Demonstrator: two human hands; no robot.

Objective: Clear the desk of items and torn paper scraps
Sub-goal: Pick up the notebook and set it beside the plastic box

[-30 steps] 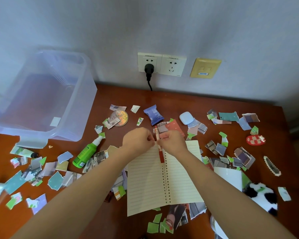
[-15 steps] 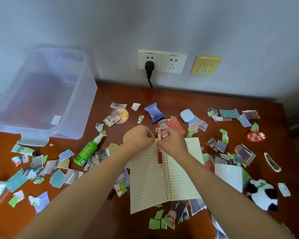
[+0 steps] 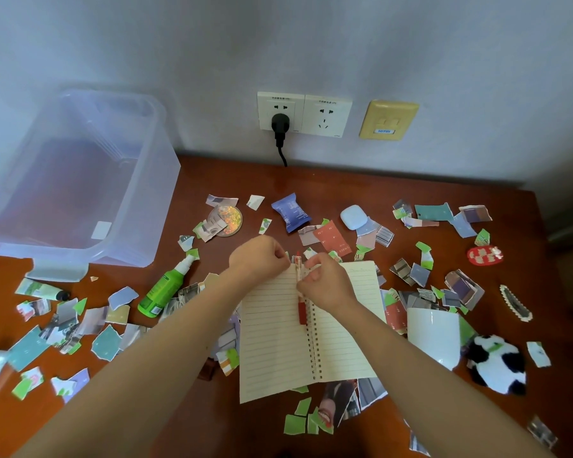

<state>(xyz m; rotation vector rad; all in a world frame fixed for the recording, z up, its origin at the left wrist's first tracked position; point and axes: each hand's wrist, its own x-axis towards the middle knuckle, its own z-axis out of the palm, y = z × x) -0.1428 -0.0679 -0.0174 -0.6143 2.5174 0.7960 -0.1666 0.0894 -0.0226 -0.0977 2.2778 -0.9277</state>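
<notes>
1. The left hand [image 3: 258,257] and right hand [image 3: 325,282] meet at the far edge of an open spiral notebook [image 3: 308,328], knuckles almost touching, both curled with fingertips pinched in.
2. Between them sits a red pen [image 3: 300,292]. Both hands seem to pinch its upper end, though whether each truly grips the pen or the page edge cannot be told.
3. The pen lies along the notebook's spiral, its long axis running from near to far, the darker red end toward the person and the paler end pointing at the wall.
4. The notebook lies flat on the brown desk [image 3: 344,180], pages lined, binding running the same way as the pen.
5. Torn paper scraps [image 3: 103,342] litter the desk all round the notebook, thick to the left and right.
6. Left of the hands lies a green spray bottle [image 3: 166,287], nozzle tilted toward the far side.
7. Further left stands a clear plastic bin [image 3: 73,180] against the wall.
8. Right of the notebook are a white cup [image 3: 434,335] on its side and a panda toy [image 3: 497,365] just beside it.
</notes>
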